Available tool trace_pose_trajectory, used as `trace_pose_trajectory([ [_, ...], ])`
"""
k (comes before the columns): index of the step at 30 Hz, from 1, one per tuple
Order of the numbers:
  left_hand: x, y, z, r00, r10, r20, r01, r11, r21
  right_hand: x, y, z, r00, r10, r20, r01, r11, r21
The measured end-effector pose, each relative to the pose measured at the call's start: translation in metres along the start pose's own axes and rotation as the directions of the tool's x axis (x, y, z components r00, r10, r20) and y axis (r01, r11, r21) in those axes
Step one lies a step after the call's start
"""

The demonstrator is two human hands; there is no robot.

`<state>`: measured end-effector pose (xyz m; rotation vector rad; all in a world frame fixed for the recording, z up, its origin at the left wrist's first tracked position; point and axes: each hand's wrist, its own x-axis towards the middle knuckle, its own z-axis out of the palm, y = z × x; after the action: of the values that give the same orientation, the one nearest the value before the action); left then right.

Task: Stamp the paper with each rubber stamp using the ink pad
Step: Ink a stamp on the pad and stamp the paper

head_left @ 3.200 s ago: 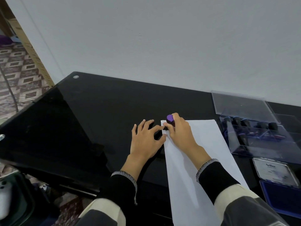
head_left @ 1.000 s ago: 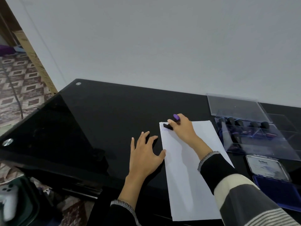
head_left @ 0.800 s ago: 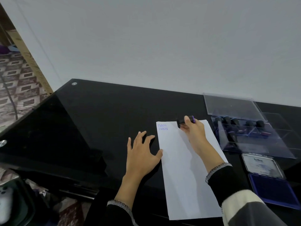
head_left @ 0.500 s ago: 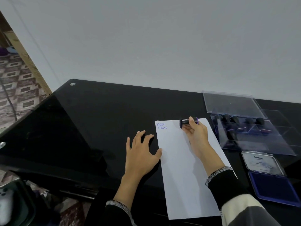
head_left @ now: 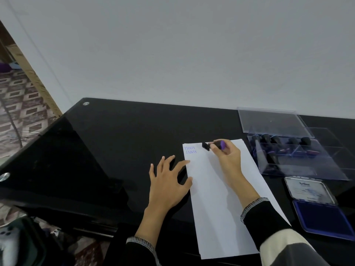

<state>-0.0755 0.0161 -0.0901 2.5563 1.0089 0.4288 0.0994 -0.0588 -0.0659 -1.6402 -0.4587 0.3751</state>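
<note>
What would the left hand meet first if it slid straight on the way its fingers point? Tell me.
The left hand lies flat, fingers aimed away and slightly right. Its index fingertip already touches the paper edge; going on, it would likely cross the paper's corner toward the SAMPLE imprints.

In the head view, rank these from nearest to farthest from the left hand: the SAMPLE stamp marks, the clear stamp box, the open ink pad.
From the left hand:
1. SAMPLE stamp marks, just beyond its fingertips, at the paper's far left corner.
2. Clear stamp box, across the paper on the right, toward the wall.
3. Open ink pad, right side, near edge; nearly level with the box, so this order is loose.
</note>
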Motion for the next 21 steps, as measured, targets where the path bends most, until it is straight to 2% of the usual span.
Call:
trace_pose_trajectory([
  [5,-0.001,0.001,-0.001,1.000,0.012,0.024,-0.013,0.999,0.030,-0.025,-0.002,-0.009,0.976,-0.209,0.069,0.216,0.969,-0.123],
  [10,-0.003,0.012,-0.009,0.998,-0.001,0.067,-0.006,0.995,0.099,-0.052,-0.014,-0.051,0.941,-0.339,0.008,0.335,0.925,-0.180],
  [12,-0.007,0.032,-0.011,0.999,0.033,0.035,-0.037,0.991,0.126,-0.061,-0.016,-0.078,0.947,-0.318,-0.053,0.307,0.940,-0.152],
  [13,-0.011,0.047,-0.010,0.998,0.065,-0.001,-0.065,0.995,0.075,-0.065,-0.017,-0.093,0.949,-0.304,-0.082,0.292,0.947,-0.131],
  [15,-0.020,0.084,-0.005,0.991,0.127,-0.049,-0.133,0.980,-0.148,-0.074,-0.015,-0.124,0.950,-0.273,-0.154,0.259,0.960,-0.104],
  [16,-0.024,0.103,0.001,0.987,0.157,-0.040,-0.162,0.952,-0.260,-0.079,-0.014,-0.140,0.945,-0.260,-0.198,0.241,0.964,-0.115],
  [18,-0.031,0.139,0.017,0.967,0.255,0.003,-0.236,0.899,-0.368,-0.086,-0.007,-0.173,0.933,-0.222,-0.283,0.182,0.970,-0.159],
  [21,-0.037,0.180,0.042,0.905,0.414,0.099,-0.355,0.862,-0.361,-0.095,0.004,-0.218,0.913,-0.117,-0.391,0.063,0.987,-0.148],
])
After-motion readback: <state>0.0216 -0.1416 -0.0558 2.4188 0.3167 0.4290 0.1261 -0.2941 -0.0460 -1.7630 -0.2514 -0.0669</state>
